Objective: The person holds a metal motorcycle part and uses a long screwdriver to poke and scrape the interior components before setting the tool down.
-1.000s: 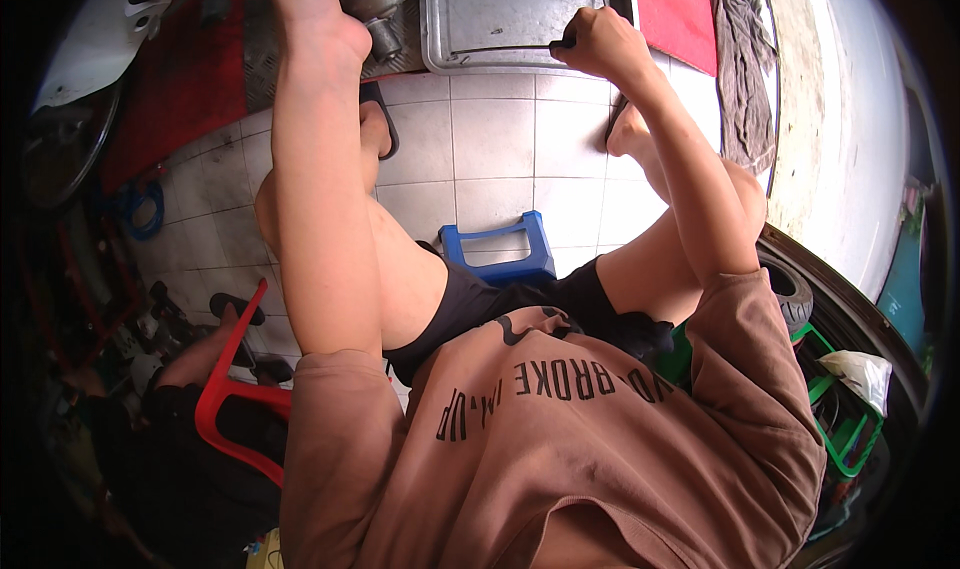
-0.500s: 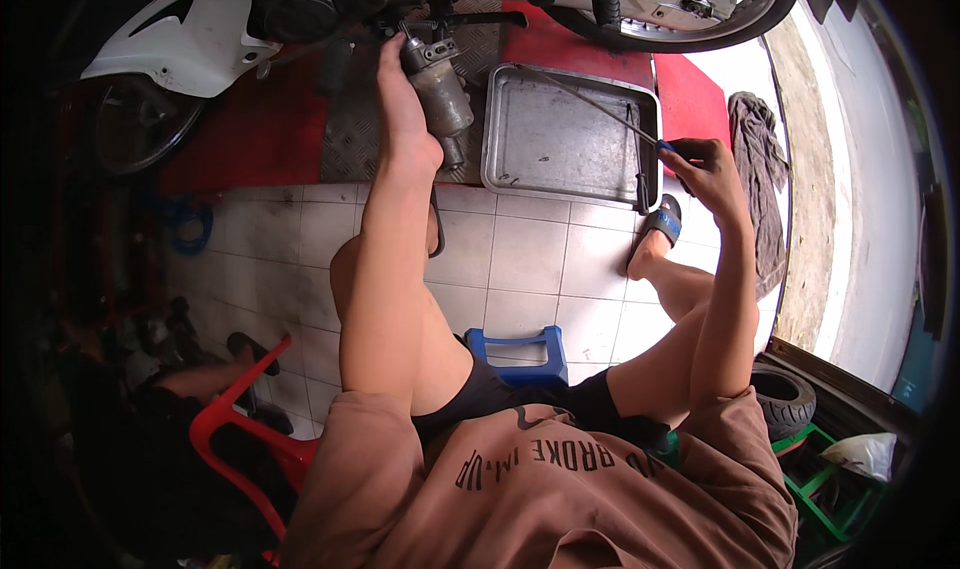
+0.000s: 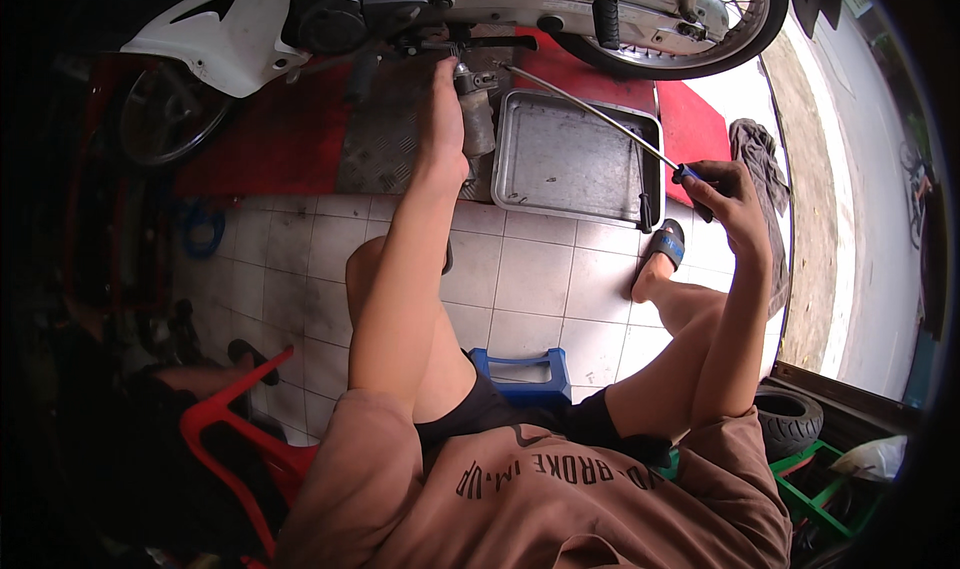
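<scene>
My left hand (image 3: 445,119) reaches to the low platform beneath the motorcycle (image 3: 400,14), its fingers closed at the upper end of a grey metal cylinder (image 3: 480,127) with a clamp-like bracket. The fingertips are partly hidden there. In my right hand (image 3: 728,199) is a long screwdriver (image 3: 600,116) with a blue handle, gripped near the tray's right side. Its thin shaft slants up and left above the metal tray (image 3: 575,213), with the tip near the bracket but apart from the cylinder. A dark slim tool (image 3: 644,199) lies along the tray's right end.
The platform has red mats (image 3: 290,139) and a ridged metal plate (image 3: 385,154). A grey cloth (image 3: 760,149) lies at right. Around me are a blue stool (image 3: 520,387), a red chair (image 3: 215,424), a tyre (image 3: 790,419) and a green crate (image 3: 815,504).
The view has shifted slightly. My left hand and the cylinder have moved right, and the cylinder stands less slanted. The screwdriver has been drawn a little right and nearer to me.
</scene>
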### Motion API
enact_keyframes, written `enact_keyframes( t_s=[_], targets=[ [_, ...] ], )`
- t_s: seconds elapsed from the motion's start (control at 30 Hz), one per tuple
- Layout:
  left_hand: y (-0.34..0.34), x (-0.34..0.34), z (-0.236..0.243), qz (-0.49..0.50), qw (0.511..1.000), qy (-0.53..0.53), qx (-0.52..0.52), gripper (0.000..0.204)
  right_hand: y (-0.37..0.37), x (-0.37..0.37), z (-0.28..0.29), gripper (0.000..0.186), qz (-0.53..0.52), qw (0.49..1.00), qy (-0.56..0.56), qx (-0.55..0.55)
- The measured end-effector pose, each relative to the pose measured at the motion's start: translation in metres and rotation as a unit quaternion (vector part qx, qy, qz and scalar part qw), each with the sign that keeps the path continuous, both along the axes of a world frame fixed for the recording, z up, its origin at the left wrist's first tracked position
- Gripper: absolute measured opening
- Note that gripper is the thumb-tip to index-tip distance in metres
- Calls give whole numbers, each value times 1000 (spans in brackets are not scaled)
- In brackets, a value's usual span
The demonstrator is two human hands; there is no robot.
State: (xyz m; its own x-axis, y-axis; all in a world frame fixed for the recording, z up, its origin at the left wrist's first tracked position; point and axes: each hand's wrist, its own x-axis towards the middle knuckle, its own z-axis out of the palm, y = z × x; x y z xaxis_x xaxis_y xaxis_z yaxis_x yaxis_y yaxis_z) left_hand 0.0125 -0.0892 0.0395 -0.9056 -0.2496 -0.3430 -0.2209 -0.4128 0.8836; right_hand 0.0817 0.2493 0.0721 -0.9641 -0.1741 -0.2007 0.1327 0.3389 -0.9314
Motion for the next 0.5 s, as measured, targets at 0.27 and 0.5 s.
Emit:
enact_keyframes(
  t_s=[0.27, 0.5],
  targets=[
    [-7, -10, -20, 36, 997, 36, -60, 39, -8, 4, 0, 30, -11, 1000, 0, 25],
    [-10, -9, -24, 37, 993, 42, -100, 40, -14, 7, 6, 28, 1, 999, 11, 46]
  ],
)
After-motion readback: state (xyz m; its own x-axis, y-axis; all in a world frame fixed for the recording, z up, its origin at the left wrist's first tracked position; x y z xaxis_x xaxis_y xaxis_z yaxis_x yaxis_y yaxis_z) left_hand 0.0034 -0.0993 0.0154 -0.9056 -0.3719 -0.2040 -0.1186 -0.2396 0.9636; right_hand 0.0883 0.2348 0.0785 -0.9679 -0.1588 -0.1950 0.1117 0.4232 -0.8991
